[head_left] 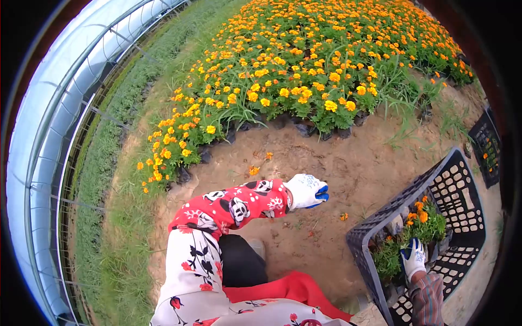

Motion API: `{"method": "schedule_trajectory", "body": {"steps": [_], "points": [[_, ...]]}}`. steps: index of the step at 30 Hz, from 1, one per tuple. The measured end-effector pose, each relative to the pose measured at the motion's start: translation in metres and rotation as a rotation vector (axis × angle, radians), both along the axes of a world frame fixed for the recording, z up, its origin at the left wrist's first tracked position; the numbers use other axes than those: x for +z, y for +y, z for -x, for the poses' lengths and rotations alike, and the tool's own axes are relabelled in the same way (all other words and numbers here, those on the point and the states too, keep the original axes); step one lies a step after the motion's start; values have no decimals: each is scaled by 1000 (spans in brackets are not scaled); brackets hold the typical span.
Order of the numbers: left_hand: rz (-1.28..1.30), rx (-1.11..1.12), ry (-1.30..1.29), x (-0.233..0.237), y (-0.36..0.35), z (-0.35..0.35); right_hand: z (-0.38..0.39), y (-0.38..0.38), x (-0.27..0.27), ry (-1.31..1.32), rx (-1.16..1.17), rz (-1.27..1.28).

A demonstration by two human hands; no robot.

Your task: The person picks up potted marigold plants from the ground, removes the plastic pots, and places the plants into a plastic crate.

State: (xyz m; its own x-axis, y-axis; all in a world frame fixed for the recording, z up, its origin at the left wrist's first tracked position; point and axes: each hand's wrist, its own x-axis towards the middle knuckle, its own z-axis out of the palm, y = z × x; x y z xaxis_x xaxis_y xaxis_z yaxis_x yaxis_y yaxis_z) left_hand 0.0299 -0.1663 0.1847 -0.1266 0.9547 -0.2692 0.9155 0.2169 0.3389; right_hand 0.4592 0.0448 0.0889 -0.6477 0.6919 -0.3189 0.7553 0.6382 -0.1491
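Bare soil (348,157) spreads around you. Your gloved left hand (307,191) hangs over it, fingers curled; whether they close on something small cannot be told. Well apart, near right, another gloved hand (415,261) touches the potted marigolds (435,223) inside the black crate (403,199). Its striped sleeve (428,299) differs from your red sleeve (234,206), so I cannot tell whether it is your right hand or a co-worker's, nor how firmly it grips. Handling plants in the crate seems the step in hand; your next move calls for gentle support low on the pots, sparing stems. Beyond, flowering marigolds (304,70) fill the far ground; a plastic-covered frame (46,103) curves along your left.
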Motion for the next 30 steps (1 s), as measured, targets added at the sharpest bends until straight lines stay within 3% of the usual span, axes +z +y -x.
{"method": "schedule_trajectory", "body": {"steps": [3, 6, 8, 9, 10, 12, 13, 15, 16, 17, 19, 20, 21, 23, 24, 25, 26, 30], "points": [[302, 107, -29, -33, -85, 31, 9, -7, 25, 113, 121, -197], [280, 320, 0, -57, -136, 58, 57, -20, 84, 371, 81, -126], [174, 599, -224, -64, -151, 79, 92, -28, 116, 527, -7, -29], [-59, 608, -175, -99, -166, 96, 103, -28, 123, 637, -32, 108], [-144, 860, -437, -100, -170, 102, 127, -40, 142, 779, -9, 248], [-223, 1134, -567, -88, -178, 118, 140, -53, 145, 828, -152, 407], [-234, 1130, -424, -86, -187, 133, 134, -51, 134, 935, -56, 473], [-347, 1110, -36, -78, -210, 173, 145, -65, 146, 844, -58, 471], [-451, 1085, 213, -73, -222, 197, 143, -67, 147, 813, -164, 603], [-480, 1206, 116, -64, -234, 223, 143, -70, 149, 781, -280, 723], [-663, 1213, 439, -46, -260, 272, 141, -74, 133, 673, -280, 771], [-709, 1302, 439, -29, -267, 293, 140, -77, 121, 641, -418, 883], [-713, 1297, 618, -24, -278, 324, 145, -82, 118, 635, -427, 890], [-848, 1407, 626, -5, -280, 371, 155, -102, 112, 752, -667, 1108], [-886, 1474, 359, 0, -283, 403, 160, -109, 113, 760, -683, 1109], [-861, 1472, 405, 11, -273, 416, 164, -113, 119, 753, -658, 1085], [-637, 1486, 304, 23, -267, 433, 169, -116, 126, 739, -630, 1059], [291, 1049, 159, 24, -241, 486, 171, -123, 123, 770, -636, 1049]]}}
